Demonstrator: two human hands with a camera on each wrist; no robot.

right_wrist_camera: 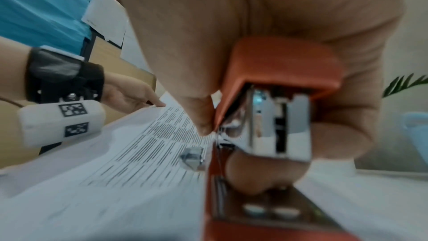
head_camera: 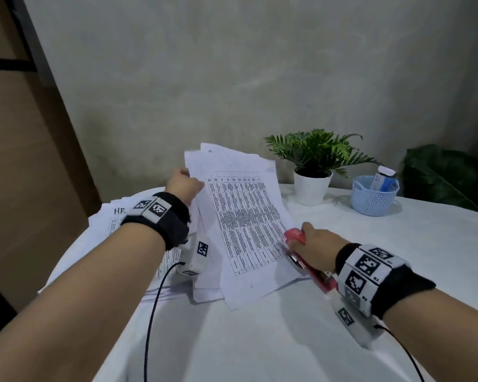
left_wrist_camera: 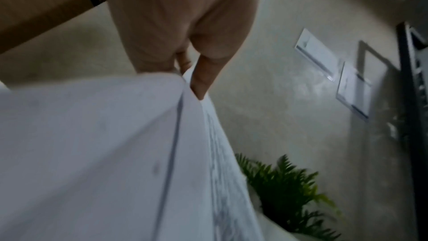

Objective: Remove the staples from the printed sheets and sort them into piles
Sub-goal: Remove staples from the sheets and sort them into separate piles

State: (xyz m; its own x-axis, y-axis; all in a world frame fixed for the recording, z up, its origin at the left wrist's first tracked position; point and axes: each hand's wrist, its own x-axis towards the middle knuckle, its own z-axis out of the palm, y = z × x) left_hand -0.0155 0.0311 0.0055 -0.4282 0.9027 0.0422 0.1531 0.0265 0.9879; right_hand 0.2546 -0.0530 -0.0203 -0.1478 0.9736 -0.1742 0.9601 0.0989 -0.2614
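The left hand (head_camera: 183, 183) is pinching the far corner of one bundle of printed sheets (head_camera: 243, 221), lifting it off the worktop (head_camera: 398, 257) near its far-left edge. The right hand (head_camera: 315, 245) is gripping one red stapler (head_camera: 304, 257) at the bundle's right edge. One more paper pile (head_camera: 113, 219) is lying at the left edge. One potted fern (head_camera: 315, 166) and one blue basket (head_camera: 374, 195) are standing along the far edge.

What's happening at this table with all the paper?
A person is working through printed sheets on a white table. Their left hand pinches the far edge of the sheets and lifts it, while their right hand grips a red stapler against the near corner. More papers lie to the left.
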